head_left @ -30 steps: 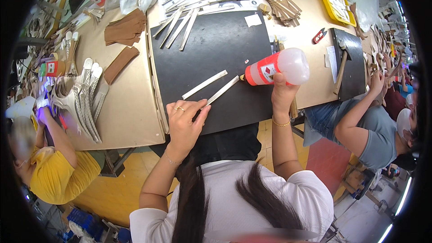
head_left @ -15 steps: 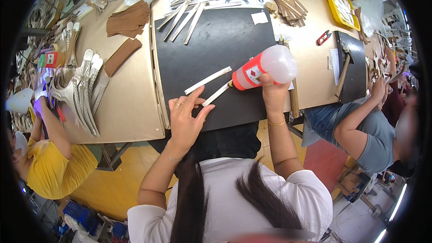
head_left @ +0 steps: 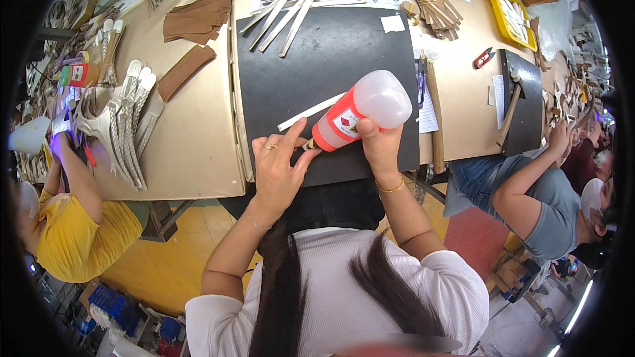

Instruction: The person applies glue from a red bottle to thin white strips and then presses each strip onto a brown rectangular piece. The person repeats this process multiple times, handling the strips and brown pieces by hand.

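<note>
My right hand (head_left: 381, 149) is wrapped round a squeeze bottle (head_left: 380, 96), translucent with a red lower part and label. The bottle is tilted nozzle-down to the left, and its tip meets the fingertips of my left hand (head_left: 276, 175). Thumb and fingers of my left hand are closed at the end of a narrow whitish strip, which the bottle and fingers now mostly hide. A second whitish strip (head_left: 307, 114) lies just beyond, partly behind the bottle. Both rest on a black board (head_left: 317, 49).
More strips (head_left: 296, 23) lie at the board's far edge. Brown leather pieces (head_left: 196, 16) and braided straps (head_left: 132, 125) are at left. Right are a bundle of strips (head_left: 433, 3), a yellow tray (head_left: 496, 16) and a hammer (head_left: 509, 112). People sit at both sides.
The bottle has moved left and nearer me, its nozzle sliding along the strip from the far end to my left fingertips. My left hand stays near the same spot.
</note>
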A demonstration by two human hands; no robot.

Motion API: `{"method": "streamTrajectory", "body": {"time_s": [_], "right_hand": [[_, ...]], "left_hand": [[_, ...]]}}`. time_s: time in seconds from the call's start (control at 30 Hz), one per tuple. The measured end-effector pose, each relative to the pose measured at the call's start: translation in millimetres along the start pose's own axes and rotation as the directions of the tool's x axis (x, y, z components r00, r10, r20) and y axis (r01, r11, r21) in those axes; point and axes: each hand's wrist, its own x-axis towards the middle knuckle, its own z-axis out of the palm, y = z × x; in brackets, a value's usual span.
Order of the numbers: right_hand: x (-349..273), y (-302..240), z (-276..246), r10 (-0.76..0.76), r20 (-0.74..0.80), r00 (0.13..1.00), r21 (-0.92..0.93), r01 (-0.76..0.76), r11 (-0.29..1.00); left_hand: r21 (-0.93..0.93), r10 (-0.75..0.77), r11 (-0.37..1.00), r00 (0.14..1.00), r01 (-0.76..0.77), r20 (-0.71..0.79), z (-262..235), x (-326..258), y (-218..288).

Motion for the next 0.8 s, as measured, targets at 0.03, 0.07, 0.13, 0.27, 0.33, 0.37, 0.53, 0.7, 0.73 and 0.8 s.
{"method": "streamTrajectory", "body": {"time_s": [0.03, 0.07, 0.13, 0.27, 0.33, 0.37, 0.53, 0.7, 0.73, 0.8], "right_hand": [[-0.9, 0.8, 0.5, -0.013, -0.005, 1.0, 0.001, 0.013, 1.0], [0.5, 1.2, -0.8, -0.029, -0.05, 0.998, -0.003, 0.029, 1.0], [8.8, 1.3, -7.9, -0.063, -0.139, 0.988, -0.016, 0.061, 0.998], [25.4, -12.2, -35.8, -0.159, -0.189, 0.969, -0.18, 0.125, 0.976], [30.2, -19.1, -46.1, -0.194, -0.18, 0.964, -0.263, 0.143, 0.954], [31.4, -20.3, -48.1, -0.211, -0.182, 0.96, -0.264, 0.159, 0.951], [28.9, -23.1, -49.0, -0.224, -0.159, 0.962, -0.293, 0.171, 0.941], [15.9, -10.5, -36.6, -0.107, -0.122, 0.987, -0.192, 0.082, 0.978], [14.5, -5.9, -32.6, -0.087, -0.123, 0.989, -0.124, 0.072, 0.99], [16.5, -0.6, -28.3, -0.013, -0.125, 0.992, 0.036, 0.018, 0.999]], "left_hand": [[0.011, 0.007, 1.0, 1.0, -0.007, 0.0, 0.1, 0.0, -0.4], [0.011, 0.014, 1.0, 1.0, -0.014, -0.005, 0.3, -0.1, -0.6], [0.011, 0.03, 1.0, 0.999, -0.029, -0.016, 0.8, -0.1, -1.0], [0.007, 0.033, 0.999, 0.999, -0.033, -0.019, 1.0, 0.0, -1.3], [0.01, 0.035, 0.999, 0.999, -0.035, -0.01, 0.2, 0.1, -1.1], [0.01, 0.04, 0.999, 0.999, -0.04, -0.012, -0.2, 0.6, -1.2], [0.02, 0.065, 0.998, 0.998, -0.064, -0.022, -1.0, 3.1, -0.3], [0.013, 0.049, 0.999, 0.999, -0.049, -0.008, -0.8, 3.8, 1.0], [0.014, 0.049, 0.999, 0.999, -0.049, -0.006, -0.8, 5.0, 1.4], [0.027, 0.088, 0.996, 0.996, -0.087, -0.024, -0.1, 11.7, 2.0]]}}
